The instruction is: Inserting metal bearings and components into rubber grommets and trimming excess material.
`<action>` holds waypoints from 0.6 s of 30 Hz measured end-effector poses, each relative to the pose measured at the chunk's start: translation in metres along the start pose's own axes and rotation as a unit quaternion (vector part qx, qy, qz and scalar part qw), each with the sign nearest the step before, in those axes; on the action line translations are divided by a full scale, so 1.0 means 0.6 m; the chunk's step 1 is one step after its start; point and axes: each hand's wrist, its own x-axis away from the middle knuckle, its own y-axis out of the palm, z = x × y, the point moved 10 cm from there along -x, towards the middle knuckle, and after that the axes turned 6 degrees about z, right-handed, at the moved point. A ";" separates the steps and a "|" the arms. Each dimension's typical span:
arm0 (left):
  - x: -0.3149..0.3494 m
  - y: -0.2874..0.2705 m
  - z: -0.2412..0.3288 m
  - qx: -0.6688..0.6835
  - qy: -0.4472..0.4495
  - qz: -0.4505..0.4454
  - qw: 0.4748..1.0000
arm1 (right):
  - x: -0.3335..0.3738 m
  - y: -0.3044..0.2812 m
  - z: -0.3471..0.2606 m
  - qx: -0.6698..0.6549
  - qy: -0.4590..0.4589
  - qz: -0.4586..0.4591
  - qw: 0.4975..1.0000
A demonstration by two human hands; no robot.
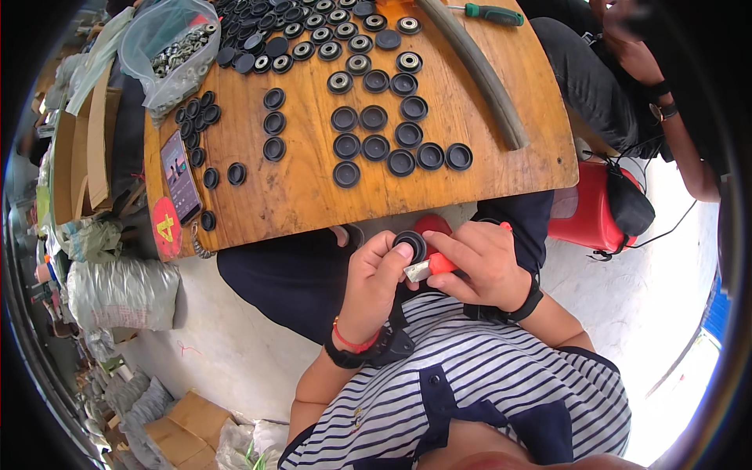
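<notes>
My left hand [371, 276] pinches a round black rubber cap [412, 244] between thumb and fingers, just off the near edge of the table and above my lap. My right hand [492, 268] is closed around the red handle of a small knife [442, 263]. Its short, flat pale blade lies close against the cap's near rim; whether it touches, I cannot tell. Closest on the wooden table [298, 192] are rows of similar black caps [400, 162], lying flat. Some pieces farther back have metal bearings [340, 81] in their centres.
A clear bag of small metal parts [182, 59] stands at the far left, near a phone [181, 177]. A grey tube [478, 74] and a green-handled screwdriver [493, 13] lie at the far right. Another person's arm [674, 117] and a red stool [583, 211] are at right.
</notes>
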 end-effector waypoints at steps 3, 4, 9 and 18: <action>-0.002 0.004 -0.001 -0.004 -0.005 -0.026 1.000 | 0.004 0.001 0.005 0.011 0.002 0.011 1.000; -0.003 0.003 -0.002 -0.004 -0.006 -0.025 1.000 | 0.005 0.003 0.006 0.011 0.003 0.011 1.000; -0.005 0.000 -0.003 0.027 -0.020 -0.028 0.999 | -0.002 0.001 0.010 0.000 0.058 0.005 0.998; 0.009 0.004 0.001 -0.046 -0.011 -0.069 0.996 | 0.005 -0.002 0.015 -0.132 0.011 -0.018 0.991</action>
